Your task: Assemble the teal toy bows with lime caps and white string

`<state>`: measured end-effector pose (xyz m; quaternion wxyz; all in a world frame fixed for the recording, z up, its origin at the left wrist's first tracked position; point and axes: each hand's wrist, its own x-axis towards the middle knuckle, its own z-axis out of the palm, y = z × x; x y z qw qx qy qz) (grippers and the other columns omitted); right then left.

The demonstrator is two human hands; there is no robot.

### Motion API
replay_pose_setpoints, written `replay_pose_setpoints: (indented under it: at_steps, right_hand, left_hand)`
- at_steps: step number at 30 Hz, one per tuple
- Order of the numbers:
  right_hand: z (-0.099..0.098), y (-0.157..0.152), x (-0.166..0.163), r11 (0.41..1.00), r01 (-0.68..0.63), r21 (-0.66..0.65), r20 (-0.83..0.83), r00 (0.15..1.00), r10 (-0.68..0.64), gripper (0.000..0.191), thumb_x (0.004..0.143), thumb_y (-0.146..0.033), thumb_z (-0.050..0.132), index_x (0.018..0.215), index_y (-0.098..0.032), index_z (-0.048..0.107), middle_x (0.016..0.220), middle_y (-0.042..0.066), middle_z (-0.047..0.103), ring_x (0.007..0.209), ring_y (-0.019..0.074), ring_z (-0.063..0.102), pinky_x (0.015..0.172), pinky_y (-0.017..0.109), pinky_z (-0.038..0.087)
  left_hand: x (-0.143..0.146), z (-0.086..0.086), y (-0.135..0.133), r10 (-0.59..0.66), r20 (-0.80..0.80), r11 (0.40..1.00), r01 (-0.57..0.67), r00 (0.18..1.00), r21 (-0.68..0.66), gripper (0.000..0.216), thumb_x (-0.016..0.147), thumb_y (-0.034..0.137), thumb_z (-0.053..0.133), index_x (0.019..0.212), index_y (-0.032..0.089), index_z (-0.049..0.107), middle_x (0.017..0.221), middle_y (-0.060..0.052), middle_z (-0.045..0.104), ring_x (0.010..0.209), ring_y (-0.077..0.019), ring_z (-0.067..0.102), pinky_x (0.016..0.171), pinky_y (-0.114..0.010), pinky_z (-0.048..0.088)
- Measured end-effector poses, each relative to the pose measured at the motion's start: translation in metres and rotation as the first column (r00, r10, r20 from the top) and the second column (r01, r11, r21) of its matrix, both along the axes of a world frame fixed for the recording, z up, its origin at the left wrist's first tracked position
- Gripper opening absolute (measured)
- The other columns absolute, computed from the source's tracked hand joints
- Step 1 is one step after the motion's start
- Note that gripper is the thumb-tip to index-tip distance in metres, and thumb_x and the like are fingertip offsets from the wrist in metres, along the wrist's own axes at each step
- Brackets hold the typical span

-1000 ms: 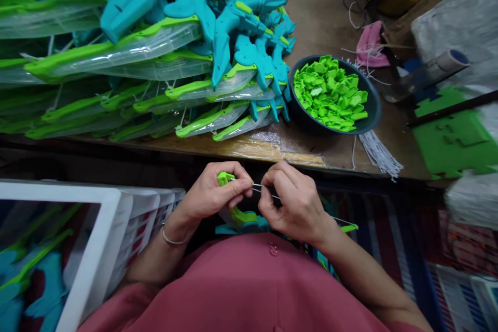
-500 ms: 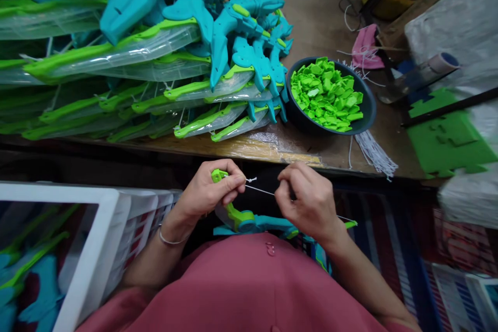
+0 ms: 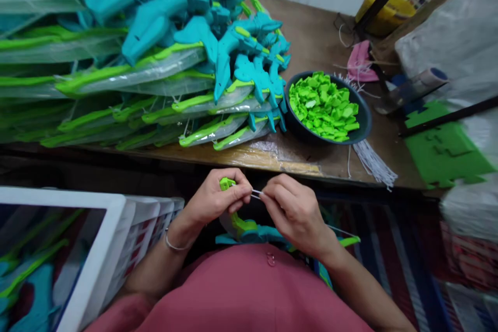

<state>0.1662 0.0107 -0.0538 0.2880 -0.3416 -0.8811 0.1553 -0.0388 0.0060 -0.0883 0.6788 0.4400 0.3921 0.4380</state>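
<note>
My left hand point(image 3: 218, 196) is closed around the green tip of a teal and green plastic toy bow point(image 3: 243, 225), with thumb and forefinger pinching a thin white string point(image 3: 256, 193). Two strands of it run across a short gap to my right hand point(image 3: 293, 208), whose fingertips are pinched on them. The bow's body lies across my lap, below both hands and partly covered by the right one. Its far green tip, with a string on it, sticks out past my right wrist.
Many bagged teal and green toy bows point(image 3: 140, 70) are piled on the table. Beside them stands a dark bowl point(image 3: 291, 114) of small green parts, with white strings point(image 3: 375, 163) hanging off the table edge. A white crate point(image 3: 116, 218) with more bows is at my left.
My right hand has moved in toward the left and now pinches the string close to it. The knotted string end seen before is now between the hands. The view has shifted slightly.
</note>
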Motion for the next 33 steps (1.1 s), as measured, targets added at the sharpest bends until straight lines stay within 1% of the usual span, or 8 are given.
replay_pose_setpoints:
  at_steps: [4, 8, 11, 14, 17, 21, 28, 33]
  right_hand:
    - [0.005, -0.004, 0.001, 0.997, 0.001, -0.081, -0.026, 1.0, -0.004, 0.021, 0.101, -0.01, 0.051, 0.083, -0.018, 0.057, 0.079, 0.002, 0.057, 0.072, 0.0141, 0.055, 0.064, 0.027, 0.045]
    - [0.015, -0.016, -0.004, 0.985, 0.089, 0.149, -0.109, 0.991, -0.073, 0.013, 0.098, -0.006, 0.054, 0.099, -0.015, 0.063, 0.091, 0.007, 0.064, 0.082, 0.0165, 0.062, 0.072, 0.029, 0.053]
    - [0.024, -0.035, -0.001, 0.918, 0.155, 0.366, -0.161, 0.982, -0.102, 0.026, 0.095, -0.005, 0.059, 0.12, -0.009, 0.064, 0.105, 0.014, 0.069, 0.099, 0.0217, 0.067, 0.084, 0.033, 0.059]
    - [0.03, -0.053, 0.004, 0.873, 0.113, 0.475, -0.144, 0.988, -0.05, 0.027, 0.093, -0.004, 0.06, 0.117, -0.013, 0.067, 0.098, 0.011, 0.073, 0.094, 0.0218, 0.072, 0.082, 0.034, 0.062]
    - [0.03, -0.059, 0.006, 0.855, 0.076, 0.512, -0.144, 0.99, -0.002, 0.027, 0.09, -0.003, 0.061, 0.112, -0.016, 0.068, 0.09, 0.008, 0.074, 0.084, 0.0207, 0.073, 0.075, 0.033, 0.063]
    - [0.023, -0.054, 0.0, 0.873, 0.043, 0.485, -0.22, 0.973, 0.074, 0.024, 0.089, 0.001, 0.058, 0.108, -0.013, 0.065, 0.083, 0.009, 0.07, 0.075, 0.0182, 0.068, 0.065, 0.03, 0.06]
    - [0.012, -0.046, -0.004, 0.884, -0.029, 0.466, -0.235, 0.959, 0.155, 0.02, 0.09, 0.001, 0.055, 0.099, -0.015, 0.063, 0.075, 0.006, 0.065, 0.064, 0.0139, 0.06, 0.056, 0.023, 0.05]
    - [0.007, -0.048, 0.002, 0.91, -0.012, 0.415, -0.257, 0.958, 0.13, 0.019, 0.092, -0.001, 0.053, 0.095, -0.017, 0.064, 0.074, 0.003, 0.065, 0.062, 0.0124, 0.063, 0.056, 0.021, 0.051]
  left_hand:
    - [0.007, -0.006, 0.003, -0.063, 0.087, 0.998, 0.064, 0.994, -0.001, 0.027, 0.088, 0.033, 0.076, 0.075, 0.012, 0.065, 0.065, -0.003, 0.066, 0.044, -0.0048, 0.047, 0.042, -0.017, 0.032]
    - [0.016, 0.002, 0.017, -0.13, 0.252, 0.99, 0.113, 0.959, 0.081, 0.032, 0.085, 0.038, 0.081, 0.074, 0.012, 0.065, 0.063, -0.002, 0.064, 0.042, -0.0042, 0.044, 0.04, -0.016, 0.031]
    - [0.013, 0.028, 0.033, -0.099, 0.33, 0.984, 0.042, 0.939, 0.176, 0.032, 0.085, 0.036, 0.082, 0.072, 0.013, 0.064, 0.061, -0.001, 0.062, 0.04, -0.0037, 0.042, 0.037, -0.015, 0.029]
    - [-0.001, 0.07, 0.051, -0.007, 0.43, 0.954, -0.122, 0.903, 0.273, 0.031, 0.083, 0.035, 0.084, 0.071, 0.014, 0.064, 0.06, 0.001, 0.059, 0.037, -0.0019, 0.036, 0.034, -0.014, 0.026]
    - [-0.021, 0.119, 0.068, 0.096, 0.523, 0.871, -0.326, 0.847, 0.367, 0.037, 0.076, 0.035, 0.09, 0.066, 0.014, 0.062, 0.061, 0.003, 0.057, 0.036, -0.0011, 0.033, 0.032, -0.013, 0.027]
    - [-0.048, 0.168, 0.076, 0.211, 0.596, 0.696, -0.547, 0.775, 0.465, 0.041, 0.073, 0.034, 0.092, 0.06, 0.014, 0.059, 0.06, 0.003, 0.054, 0.036, -0.0015, 0.035, 0.031, -0.014, 0.028]
    - [-0.076, 0.207, 0.08, 0.29, 0.623, 0.437, -0.68, 0.727, 0.589, 0.029, 0.079, 0.025, 0.085, 0.062, 0.015, 0.064, 0.061, 0.001, 0.062, 0.035, -0.0057, 0.04, 0.032, -0.019, 0.029]
    - [-0.103, 0.239, 0.099, 0.372, 0.659, 0.371, -0.756, 0.653, 0.54, 0.033, 0.095, 0.015, 0.067, 0.062, 0.013, 0.062, 0.058, 0.0, 0.061, 0.035, -0.0066, 0.038, 0.033, -0.022, 0.023]
